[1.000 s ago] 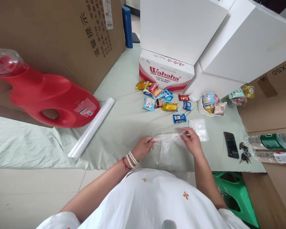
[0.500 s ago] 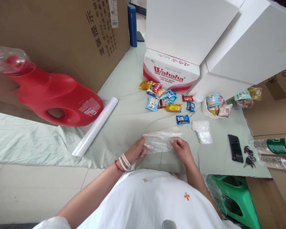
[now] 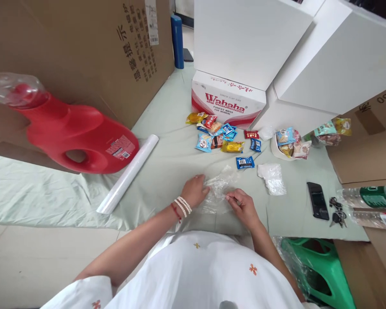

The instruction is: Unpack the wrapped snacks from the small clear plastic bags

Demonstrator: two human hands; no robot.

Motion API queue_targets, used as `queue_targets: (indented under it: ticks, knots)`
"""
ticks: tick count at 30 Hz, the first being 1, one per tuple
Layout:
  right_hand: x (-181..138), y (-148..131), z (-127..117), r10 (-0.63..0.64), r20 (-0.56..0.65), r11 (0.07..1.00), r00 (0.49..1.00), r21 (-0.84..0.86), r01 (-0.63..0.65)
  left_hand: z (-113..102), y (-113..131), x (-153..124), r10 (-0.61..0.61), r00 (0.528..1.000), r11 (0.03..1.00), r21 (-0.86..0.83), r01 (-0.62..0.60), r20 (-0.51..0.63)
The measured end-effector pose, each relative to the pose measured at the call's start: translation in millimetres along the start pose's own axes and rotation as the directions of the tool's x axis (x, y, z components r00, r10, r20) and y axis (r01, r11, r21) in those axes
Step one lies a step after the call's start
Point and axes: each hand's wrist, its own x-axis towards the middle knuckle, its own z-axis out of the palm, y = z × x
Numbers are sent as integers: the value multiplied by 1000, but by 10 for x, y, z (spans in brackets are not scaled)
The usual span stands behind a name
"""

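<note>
Between my hands, low over the cloth-covered table, is a thin clear plastic bag (image 3: 219, 189), crumpled and see-through. My left hand (image 3: 195, 191), with white beads and a red cord at the wrist, has its fingers closed on the bag's left side. At the right edge, my right hand (image 3: 243, 207) pinches the film between thumb and fingertips. Just beyond lies a blue snack packet (image 3: 245, 162). A folded stack of clear plastic bags (image 3: 272, 178) rests to the right of my right hand.
Several wrapped snacks (image 3: 232, 146) lie before a Wahaba carton (image 3: 227, 103). A white bowl (image 3: 276, 151) holds more packets. At right are a phone (image 3: 318, 201), keys (image 3: 338, 213) and bottles (image 3: 378, 198). A red jug (image 3: 83, 133) and a white roll (image 3: 128, 174) stand left.
My left hand has moved right and slightly up along the bag. My right hand has shifted slightly left and down. The bag, stretched wide before, is now bunched and rises at its far side.
</note>
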Motion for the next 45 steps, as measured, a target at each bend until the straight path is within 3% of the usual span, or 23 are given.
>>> queue_targets:
  ticks: [5,9,11,14,17,20,23,26,31,35,39,41,42,43,44,45]
  knots:
    - [-373,130,-219,-13,-135,999,991,-46,6,36,-6,101,-111,992,951,-286,121,51]
    - [-638,268,-443,139,81,970,987,190,-152,45,43,-9,-168,976,869,-448,212,136]
    - [-615,311,-506,282,71,888,957,358,-288,55,104,-95,-142,954,772,-574,273,262]
    - [-397,298,-436,488,39,708,872,567,-422,63,205,-229,-27,883,576,-715,397,468]
    - [-133,193,-176,489,245,521,837,688,-505,58,258,-330,48,847,525,-734,430,530]
    - [53,107,86,441,345,450,828,713,-537,26,191,-361,-5,911,582,-740,338,412]
    - [206,140,171,524,269,494,808,677,-546,-61,4,-335,-148,965,640,-723,260,217]
    - [373,247,95,555,199,575,808,611,-545,-193,-181,-293,-236,968,703,-672,232,87]
    - [622,346,-134,497,87,690,863,562,-455,-364,-278,-187,-157,987,910,-385,154,26]
    - [723,416,-281,475,-10,754,880,520,-401,-375,-332,-61,-234,962,918,-358,171,-141]
    - [736,557,-296,482,-61,822,874,376,-426,-359,-410,-2,-287,930,921,-332,202,-228]
    - [736,622,-266,460,-94,863,883,280,-420,-347,-439,-28,-215,885,971,-190,147,-414]
    - [740,647,-250,444,-109,881,889,236,-411,-335,-452,-54,-109,839,994,-57,94,-533]
    - [746,666,-236,428,-122,894,895,198,-401,-316,-464,-85,52,783,993,114,25,-620]
    - [755,678,-224,417,-132,904,899,165,-395,-291,-476,-119,250,730,952,301,-64,-636]
    - [765,686,-217,409,-137,910,902,137,-392,-261,-486,-151,451,693,865,468,-182,-563]
